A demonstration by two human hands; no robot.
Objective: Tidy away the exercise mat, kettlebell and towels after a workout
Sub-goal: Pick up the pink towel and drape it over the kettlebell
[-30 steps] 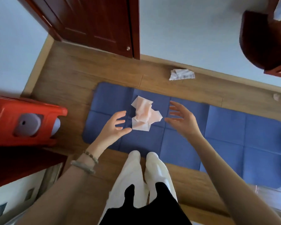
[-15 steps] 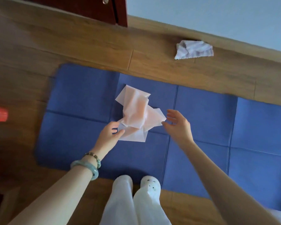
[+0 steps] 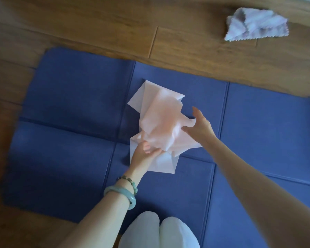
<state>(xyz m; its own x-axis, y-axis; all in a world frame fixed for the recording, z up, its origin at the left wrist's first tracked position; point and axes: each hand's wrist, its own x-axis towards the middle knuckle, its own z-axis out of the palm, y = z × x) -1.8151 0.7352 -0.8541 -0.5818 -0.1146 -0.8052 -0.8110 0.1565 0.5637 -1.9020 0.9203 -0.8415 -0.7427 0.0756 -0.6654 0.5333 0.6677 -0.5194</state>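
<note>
Knees (image 3: 159, 231) in white cloth sit at the near edge of the blue mat (image 3: 70, 104). A pale green bangle (image 3: 123, 194) and a bead bracelet (image 3: 128, 180) ring the left wrist. The left hand (image 3: 143, 154) curls thumb and fingers into the near part of the pink towel (image 3: 159, 122), gripping a bunch of it. This thin, pale towel lies crumpled in loose folds on the mat, over the crossing of its fold creases. The right hand (image 3: 199, 127) pinches its right corner between thumb and forefinger, fingers fairly straight. Beyond the mat's far edge, on the wooden floor (image 3: 97, 24), lies a rumpled white towel (image 3: 256, 25) with a zigzag hem.
</note>
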